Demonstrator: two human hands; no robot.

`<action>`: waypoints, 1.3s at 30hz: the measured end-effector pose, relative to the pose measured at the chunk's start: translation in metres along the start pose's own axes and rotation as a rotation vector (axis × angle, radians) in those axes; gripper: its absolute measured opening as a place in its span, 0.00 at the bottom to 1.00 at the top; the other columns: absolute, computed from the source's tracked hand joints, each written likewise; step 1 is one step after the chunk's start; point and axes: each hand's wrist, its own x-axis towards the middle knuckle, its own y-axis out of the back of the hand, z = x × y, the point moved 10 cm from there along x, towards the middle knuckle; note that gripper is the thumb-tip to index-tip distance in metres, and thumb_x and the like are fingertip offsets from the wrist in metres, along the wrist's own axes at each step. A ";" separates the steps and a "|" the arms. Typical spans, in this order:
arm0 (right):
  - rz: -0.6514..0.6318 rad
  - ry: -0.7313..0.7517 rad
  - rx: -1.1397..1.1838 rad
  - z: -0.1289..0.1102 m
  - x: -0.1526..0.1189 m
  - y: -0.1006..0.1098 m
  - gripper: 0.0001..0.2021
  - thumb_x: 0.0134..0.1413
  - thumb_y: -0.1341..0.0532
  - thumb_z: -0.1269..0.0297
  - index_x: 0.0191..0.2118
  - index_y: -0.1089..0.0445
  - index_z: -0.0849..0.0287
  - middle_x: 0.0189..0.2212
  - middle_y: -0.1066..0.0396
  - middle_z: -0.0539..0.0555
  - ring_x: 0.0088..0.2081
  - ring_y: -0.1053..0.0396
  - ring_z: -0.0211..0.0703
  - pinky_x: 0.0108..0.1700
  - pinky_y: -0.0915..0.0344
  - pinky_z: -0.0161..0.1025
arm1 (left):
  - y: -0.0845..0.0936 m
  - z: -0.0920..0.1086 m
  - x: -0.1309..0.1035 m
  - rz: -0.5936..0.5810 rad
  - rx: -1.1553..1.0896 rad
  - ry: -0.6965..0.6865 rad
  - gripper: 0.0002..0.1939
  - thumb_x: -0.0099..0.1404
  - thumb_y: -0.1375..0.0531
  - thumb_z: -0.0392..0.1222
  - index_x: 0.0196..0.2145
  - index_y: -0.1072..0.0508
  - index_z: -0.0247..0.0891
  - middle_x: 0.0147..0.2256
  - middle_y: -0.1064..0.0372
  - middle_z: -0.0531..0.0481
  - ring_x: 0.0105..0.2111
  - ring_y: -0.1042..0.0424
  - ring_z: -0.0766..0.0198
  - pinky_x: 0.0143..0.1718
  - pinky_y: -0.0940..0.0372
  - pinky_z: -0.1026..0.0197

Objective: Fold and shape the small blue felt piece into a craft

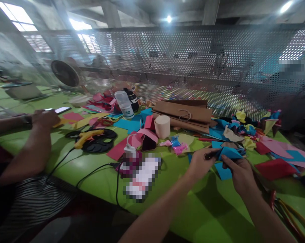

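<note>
In the head view, right of centre, the left hand point(199, 162) and right hand point(240, 172) both pinched a blue paper piece point(228, 153) above the green table point(91, 168). It looked light, floppy and easily creased; best held by the edges.

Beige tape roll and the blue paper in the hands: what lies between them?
In the head view, pink and blue scraps lie on the green table between the beige tape roll and the blue paper.

You face a green tabletop point(96, 175) backed by a perforated metal screen point(193, 57), with bright windows point(18, 17) upper left, concrete ceiling beams and a fan point(65, 73)
</note>
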 end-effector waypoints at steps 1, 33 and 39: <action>0.007 -0.010 0.010 0.001 0.000 0.001 0.17 0.44 0.23 0.49 0.30 0.22 0.57 0.20 0.29 0.50 0.23 0.33 0.41 0.25 0.37 0.39 | 0.000 -0.001 0.000 0.004 -0.020 0.014 0.19 0.64 0.37 0.27 0.50 0.17 0.39 0.47 0.18 0.46 0.49 0.20 0.53 0.57 0.27 0.48; 0.081 -0.071 0.195 -0.003 -0.004 0.000 0.20 0.39 0.21 0.48 0.28 0.26 0.56 0.18 0.33 0.46 0.22 0.38 0.36 0.22 0.42 0.33 | -0.010 -0.014 -0.007 -0.018 0.002 0.024 0.23 0.63 0.36 0.29 0.56 0.19 0.42 0.50 0.19 0.48 0.50 0.19 0.53 0.54 0.23 0.52; 0.071 -0.089 0.186 -0.001 -0.005 -0.002 0.21 0.39 0.21 0.47 0.24 0.27 0.57 0.16 0.33 0.48 0.21 0.39 0.35 0.21 0.44 0.34 | -0.009 -0.008 -0.006 -0.005 0.003 0.007 0.21 0.65 0.36 0.30 0.54 0.19 0.41 0.50 0.19 0.46 0.52 0.20 0.51 0.55 0.23 0.50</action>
